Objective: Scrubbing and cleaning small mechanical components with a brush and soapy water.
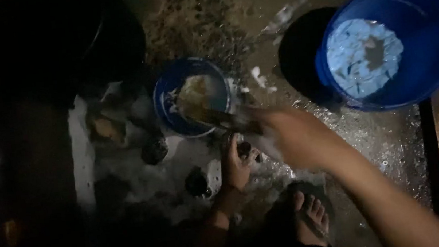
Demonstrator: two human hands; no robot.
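Nearest to us is our right forearm, crossing the frame from the lower right, and beside it a bare foot [310, 214] in a sandal on the wet floor [382, 140]. Our right hand [285, 133] is blurred, so we cannot tell for certain how its fingers lie, though they seem closed on the near end of a long dark utensil [216, 117]. Its long axis runs from that hand up and to the left, with the far end pointing into the small blue bowl [191, 96], over something pale inside. Our left hand [236, 165] sits just below, fingers curled around a small dark object we cannot identify. In our judgement the scrubbing goes best with the left hand held steady and low over the floor, while the right works in short strokes — the suds make everything slippery. Farther right stands a large blue bucket [427, 50] of water with pale flecks floating on it, well apart from the bowl. Soapy dishes [124, 132] lie to the left in foam — dim and hard to name.
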